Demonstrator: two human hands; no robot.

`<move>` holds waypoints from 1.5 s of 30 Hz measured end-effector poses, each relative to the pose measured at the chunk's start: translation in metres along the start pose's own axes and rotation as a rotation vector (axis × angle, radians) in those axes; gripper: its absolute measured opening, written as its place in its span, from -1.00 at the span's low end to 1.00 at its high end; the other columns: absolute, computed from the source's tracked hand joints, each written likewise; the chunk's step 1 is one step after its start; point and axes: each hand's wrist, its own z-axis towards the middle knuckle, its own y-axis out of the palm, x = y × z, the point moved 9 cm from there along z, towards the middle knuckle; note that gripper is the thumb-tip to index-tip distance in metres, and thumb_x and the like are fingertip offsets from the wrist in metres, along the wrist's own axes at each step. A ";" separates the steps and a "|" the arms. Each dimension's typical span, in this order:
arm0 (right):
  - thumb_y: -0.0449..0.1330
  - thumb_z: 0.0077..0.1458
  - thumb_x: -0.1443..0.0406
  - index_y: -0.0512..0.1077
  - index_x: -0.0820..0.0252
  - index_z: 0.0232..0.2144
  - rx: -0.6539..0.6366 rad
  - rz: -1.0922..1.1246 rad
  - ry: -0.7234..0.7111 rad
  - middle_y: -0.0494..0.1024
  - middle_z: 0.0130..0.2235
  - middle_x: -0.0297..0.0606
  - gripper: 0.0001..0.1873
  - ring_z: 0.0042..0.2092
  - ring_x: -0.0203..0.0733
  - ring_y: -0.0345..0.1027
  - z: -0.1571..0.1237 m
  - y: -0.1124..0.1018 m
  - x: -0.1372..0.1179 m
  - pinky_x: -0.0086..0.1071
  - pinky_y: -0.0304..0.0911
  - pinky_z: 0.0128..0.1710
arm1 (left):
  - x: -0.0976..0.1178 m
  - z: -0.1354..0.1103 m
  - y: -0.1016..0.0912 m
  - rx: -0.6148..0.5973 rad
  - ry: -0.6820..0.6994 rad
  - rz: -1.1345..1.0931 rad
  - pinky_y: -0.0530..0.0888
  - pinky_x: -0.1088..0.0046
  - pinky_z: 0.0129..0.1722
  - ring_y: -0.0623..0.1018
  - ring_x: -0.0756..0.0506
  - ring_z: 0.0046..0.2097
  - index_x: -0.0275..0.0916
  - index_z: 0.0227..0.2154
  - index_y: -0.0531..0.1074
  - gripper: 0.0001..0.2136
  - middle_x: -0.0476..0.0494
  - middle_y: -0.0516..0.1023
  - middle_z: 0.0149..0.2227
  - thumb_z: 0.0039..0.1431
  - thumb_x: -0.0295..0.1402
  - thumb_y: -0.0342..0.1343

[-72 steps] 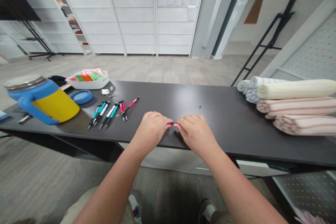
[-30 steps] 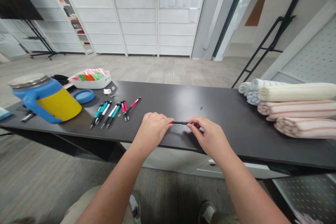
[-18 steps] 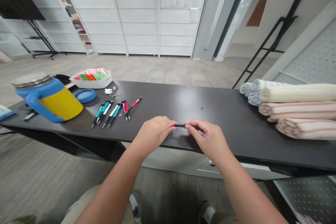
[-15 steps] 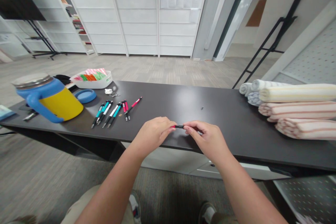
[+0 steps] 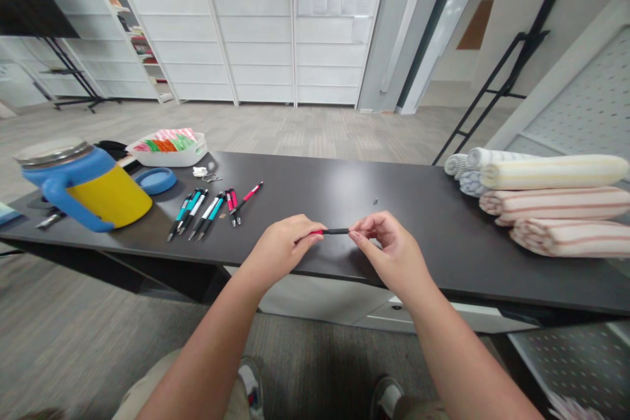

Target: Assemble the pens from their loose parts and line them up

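Observation:
Between my two hands, above the front part of the dark table, lies a red and black pen, held level. My left hand is closed on its red barrel, most of which the fingers hide. With thumb and fingertips my right hand pinches the tip end, just past the black grip. To the left are several teal, white and black pens and a few red pens, one lying slanted across the others. A tiny dark piece rests beyond my right hand.
A large blue and yellow mug stands at the left, beside a blue round lid. Behind them is a white basket with colourful packets. Rolled striped cloths are stacked at the right. White drawers sit under the table.
My right hand has slid outward along the pen, so more of the black grip shows between my hands. My left hand keeps its hold. The view has shifted slightly.

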 end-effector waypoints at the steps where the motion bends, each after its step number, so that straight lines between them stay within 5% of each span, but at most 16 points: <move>1: 0.35 0.27 0.14 0.35 0.06 -0.25 -0.001 0.000 0.005 0.65 -0.17 -0.22 -0.74 -0.23 -0.16 0.48 0.000 0.000 0.000 -0.26 0.37 -0.17 | 0.001 0.000 0.000 -0.001 0.005 0.002 0.51 0.39 -0.01 0.64 -0.11 -0.07 -0.18 -0.02 0.63 -0.79 -0.16 0.69 -0.12 0.48 -0.33 0.11; 13: 0.44 0.12 0.12 0.36 0.07 -0.24 -0.116 0.082 0.113 0.67 -0.24 -0.22 -0.65 -0.26 -0.14 0.53 0.005 0.007 0.007 -0.24 0.41 -0.18 | 0.007 -0.002 0.000 -0.042 0.080 -0.011 0.53 0.38 0.01 0.66 -0.10 -0.06 -0.18 0.01 0.63 -0.77 -0.17 0.71 -0.10 0.49 -0.33 0.09; 45: 0.35 0.20 0.17 0.29 0.06 -0.28 -0.187 0.027 0.111 0.69 -0.13 -0.20 -0.72 -0.14 -0.15 0.61 0.002 0.022 0.007 -0.24 0.47 -0.08 | 0.000 -0.002 0.010 -0.108 0.009 0.035 0.50 0.39 -0.04 0.66 -0.11 -0.08 -0.18 -0.06 0.63 -0.84 -0.14 0.70 -0.11 0.44 -0.36 0.16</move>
